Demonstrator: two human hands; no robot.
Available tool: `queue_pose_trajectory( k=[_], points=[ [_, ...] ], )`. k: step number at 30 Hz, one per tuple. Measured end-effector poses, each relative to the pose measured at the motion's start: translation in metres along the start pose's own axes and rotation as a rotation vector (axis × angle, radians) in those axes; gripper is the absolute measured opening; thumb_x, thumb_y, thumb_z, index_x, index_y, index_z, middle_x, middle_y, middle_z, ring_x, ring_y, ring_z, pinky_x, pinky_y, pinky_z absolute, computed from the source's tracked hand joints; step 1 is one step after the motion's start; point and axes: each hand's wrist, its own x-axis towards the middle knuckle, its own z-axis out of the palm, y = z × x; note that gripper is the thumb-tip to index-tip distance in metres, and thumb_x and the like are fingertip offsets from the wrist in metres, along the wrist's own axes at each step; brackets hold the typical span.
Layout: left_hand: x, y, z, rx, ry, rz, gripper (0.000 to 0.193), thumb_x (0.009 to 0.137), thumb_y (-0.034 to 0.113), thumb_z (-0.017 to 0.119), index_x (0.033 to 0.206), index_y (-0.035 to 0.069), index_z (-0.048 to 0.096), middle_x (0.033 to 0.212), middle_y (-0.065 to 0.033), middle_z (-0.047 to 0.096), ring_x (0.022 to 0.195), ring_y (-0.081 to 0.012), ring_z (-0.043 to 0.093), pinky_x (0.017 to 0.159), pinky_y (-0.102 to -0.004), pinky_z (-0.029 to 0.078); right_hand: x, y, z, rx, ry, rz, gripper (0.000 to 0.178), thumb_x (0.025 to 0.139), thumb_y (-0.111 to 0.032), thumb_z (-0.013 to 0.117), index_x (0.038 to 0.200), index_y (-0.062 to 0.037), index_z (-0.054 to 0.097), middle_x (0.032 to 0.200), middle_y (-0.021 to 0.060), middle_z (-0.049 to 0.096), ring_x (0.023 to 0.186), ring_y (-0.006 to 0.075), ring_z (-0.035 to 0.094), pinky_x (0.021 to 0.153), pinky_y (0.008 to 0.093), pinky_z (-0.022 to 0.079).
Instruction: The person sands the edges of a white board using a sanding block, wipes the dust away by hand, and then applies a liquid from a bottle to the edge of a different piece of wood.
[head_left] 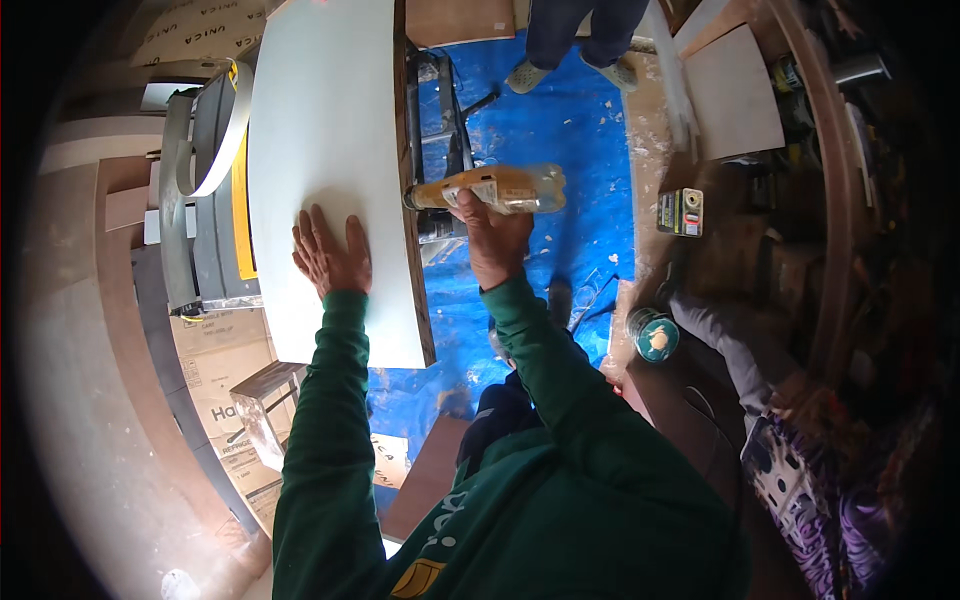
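Note:
A long white board [325, 120] with a dark edge lies in front of me. My left hand [333, 255] rests flat on its face with the fingers spread. My right hand [492, 235] is wrapped round a clear plastic bottle [530, 188] partly filled with something amber. The bottle lies nearly level, its narrow end pointing left at the board's dark right edge [404, 110]. Whether that tip touches the edge I cannot tell.
A dark workbench frame [445, 120] stands beside the board over a blue tarp [590, 200]. At the left a curled pale strip [235, 140] rises. A rectangular tin [680, 212] and a round green-topped can [655, 337] sit at the right. Another person's feet [525, 78] are ahead.

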Motion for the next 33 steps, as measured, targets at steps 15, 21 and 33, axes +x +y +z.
queue_pose_trajectory(
  k=[15, 21, 33],
  points=[
    [0.007, 0.001, -0.004, 0.009, -0.019, -0.002, 0.066, 0.091, 0.045, 0.049, 0.142, 0.005, 0.036, 0.149, -0.0187, 0.033, 0.140, -0.0361, 0.025, 0.113, -0.0529, 0.016, -0.012, -0.004, 0.015, -0.049, 0.047, -0.030, 0.047, 0.079, 0.002, 0.074, 0.118, -0.0027, 0.048, 0.111, 0.0081, 0.057, 0.102, 0.0174, 0.059, 0.089, 0.0335, 0.051],
    [0.011, 0.006, -0.008, 0.002, -0.016, 0.009, 0.066, 0.090, 0.044, 0.050, 0.142, 0.005, 0.037, 0.148, -0.0190, 0.034, 0.139, -0.0359, 0.026, 0.113, -0.0532, 0.016, 0.025, 0.005, 0.011, -0.075, 0.057, 0.046, 0.033, 0.082, 0.000, 0.071, 0.110, -0.0002, 0.053, 0.104, 0.0085, 0.061, 0.096, 0.0176, 0.061, 0.087, 0.0322, 0.051],
    [0.015, 0.006, -0.006, 0.012, -0.014, 0.015, 0.065, 0.091, 0.043, 0.050, 0.141, 0.005, 0.037, 0.147, -0.0194, 0.034, 0.138, -0.0366, 0.027, 0.112, -0.0537, 0.018, 0.022, -0.004, 0.016, -0.109, 0.028, 0.027, 0.036, 0.081, 0.003, 0.070, 0.112, -0.0001, 0.052, 0.106, 0.0084, 0.060, 0.099, 0.0179, 0.061, 0.088, 0.0332, 0.051]
  ],
)
